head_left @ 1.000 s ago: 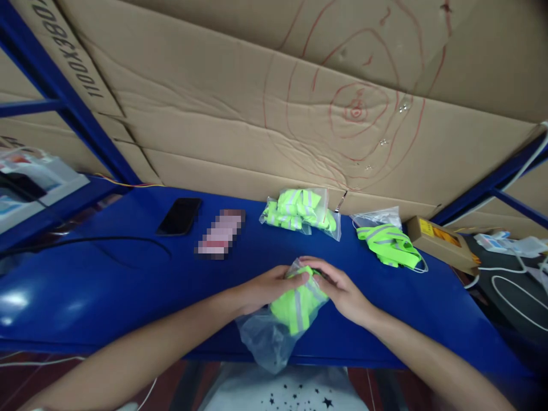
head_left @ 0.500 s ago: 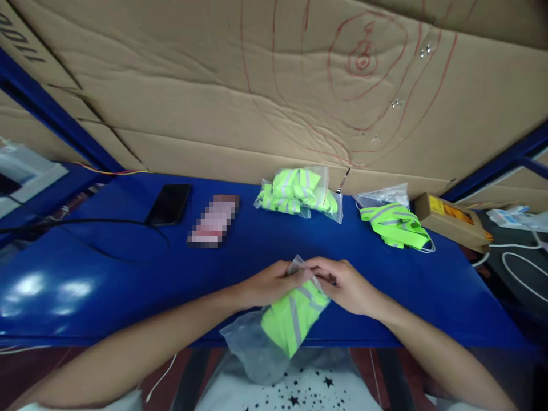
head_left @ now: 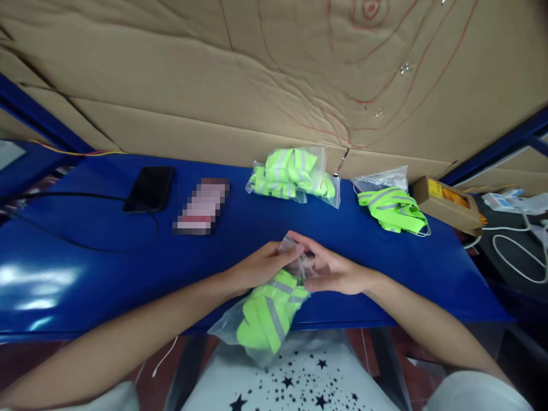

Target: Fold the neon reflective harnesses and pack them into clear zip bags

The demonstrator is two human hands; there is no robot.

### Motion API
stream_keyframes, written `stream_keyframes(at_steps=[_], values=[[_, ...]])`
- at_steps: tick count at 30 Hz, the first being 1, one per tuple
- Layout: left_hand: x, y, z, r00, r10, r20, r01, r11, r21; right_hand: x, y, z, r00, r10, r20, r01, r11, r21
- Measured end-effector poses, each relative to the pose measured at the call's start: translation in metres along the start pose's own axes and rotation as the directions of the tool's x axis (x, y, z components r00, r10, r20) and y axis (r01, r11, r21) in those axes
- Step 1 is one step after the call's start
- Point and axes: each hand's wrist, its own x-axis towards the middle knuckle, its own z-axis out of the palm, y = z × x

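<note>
My left hand [head_left: 262, 265] and my right hand [head_left: 329, 268] meet at the mouth of a clear plastic bag [head_left: 226, 325] near the front edge of the blue table [head_left: 103, 262]. Both pinch the bag's top edge. Inside the bag sits a folded neon-green item with grey reflective stripes [head_left: 268, 314], which has slid down so the bag hangs over the table edge above my lap.
A sealed bag of the same neon-green items [head_left: 293, 174] lies at the back, a loose neon-green band [head_left: 391, 208] on an empty bag to its right. A black phone [head_left: 149, 188] with cable, a blurred pink item [head_left: 201, 205] and a small cardboard box [head_left: 447, 202] also rest here. Cardboard sheets stand behind.
The green item has slid deeper into the bag, and the bag has dropped lower over the table edge. My hands shifted to its mouth. The camera tilted downward.
</note>
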Motion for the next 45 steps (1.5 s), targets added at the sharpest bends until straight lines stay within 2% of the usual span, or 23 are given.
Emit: stream_keyframes(at_steps=[2,4,6,7,8,9,11,12,14,17,19,21,24,29,32,38,43,45], values=[[0.001,0.004,-0.005,0.999,-0.009,0.04,0.01,1.0,-0.018,0.002,0.005,0.001,0.981,-0.068,-0.179,0.055,0.996,-0.076],[0.0,0.009,-0.01,0.995,0.009,0.1,-0.012,1.0,0.026,0.002,0.005,0.0,0.9,-0.231,-0.369,0.114,0.943,-0.312],[-0.002,0.013,-0.014,0.991,0.03,0.132,-0.035,0.999,0.04,-0.002,-0.001,-0.005,0.787,-0.426,-0.447,0.082,0.789,-0.608],[-0.004,0.015,-0.015,0.991,0.037,0.132,-0.039,0.999,0.011,-0.004,-0.005,-0.007,0.753,-0.489,-0.44,0.043,0.704,-0.708],[-0.006,0.016,-0.016,0.991,0.042,0.13,-0.037,0.999,-0.04,-0.007,-0.01,-0.01,0.755,-0.501,-0.423,0.009,0.653,-0.758],[-0.007,0.017,-0.016,0.99,0.049,0.131,-0.036,0.994,-0.101,-0.009,-0.015,-0.013,0.789,-0.458,-0.41,-0.016,0.651,-0.759],[-0.011,0.019,-0.016,0.989,0.058,0.136,-0.03,0.98,-0.198,-0.013,-0.022,-0.016,0.876,-0.276,-0.395,-0.059,0.752,-0.656],[-0.012,0.019,-0.016,0.989,0.057,0.136,-0.024,0.973,-0.228,-0.014,-0.024,-0.017,0.904,-0.185,-0.386,-0.084,0.808,-0.583],[-0.013,0.021,-0.017,0.991,0.056,0.121,-0.022,0.963,-0.268,-0.018,-0.028,-0.016,0.923,-0.089,-0.374,-0.114,0.865,-0.488],[-0.012,0.024,-0.021,0.992,0.093,0.086,-0.064,0.956,-0.286,-0.021,-0.03,-0.011,0.896,-0.186,-0.403,-0.072,0.835,-0.545],[-0.009,0.025,-0.024,0.989,0.126,0.072,-0.103,0.959,-0.265,-0.022,-0.03,-0.007,0.851,-0.277,-0.446,-0.033,0.819,-0.572],[-0.005,0.023,-0.025,0.989,0.14,0.053,-0.123,0.961,-0.246,-0.021,-0.029,-0.004,0.798,-0.341,-0.498,0.019,0.839,-0.544],[0.001,0.018,-0.024,0.989,0.15,0.006,-0.143,0.956,-0.255,-0.017,-0.028,-0.005,0.747,-0.37,-0.552,0.051,0.86,-0.507],[0.004,0.015,-0.022,0.975,0.219,-0.039,-0.221,0.935,-0.277,-0.015,-0.03,-0.015,0.748,-0.282,-0.601,0.012,0.911,-0.412],[0.005,0.014,-0.024,0.971,0.227,-0.069,-0.237,0.919,-0.316,-0.016,-0.031,-0.017,0.752,-0.33,-0.571,0.046,0.89,-0.453],[0.005,0.008,-0.021,0.944,0.329,-0.031,-0.328,0.92,-0.216,-0.015,-0.024,-0.012,0.659,-0.484,-0.576,0.053,0.794,-0.606],[0.001,0.008,-0.014,0.938,0.347,-0.023,-0.346,0.922,-0.174,-0.013,-0.021,-0.01,0.719,-0.44,-0.539,0.051,0.806,-0.59],[0.0,0.009,-0.012,0.939,0.342,-0.021,-0.341,0.926,-0.163,-0.014,-0.022,-0.01,0.727,-0.431,-0.535,0.047,0.808,-0.587]])
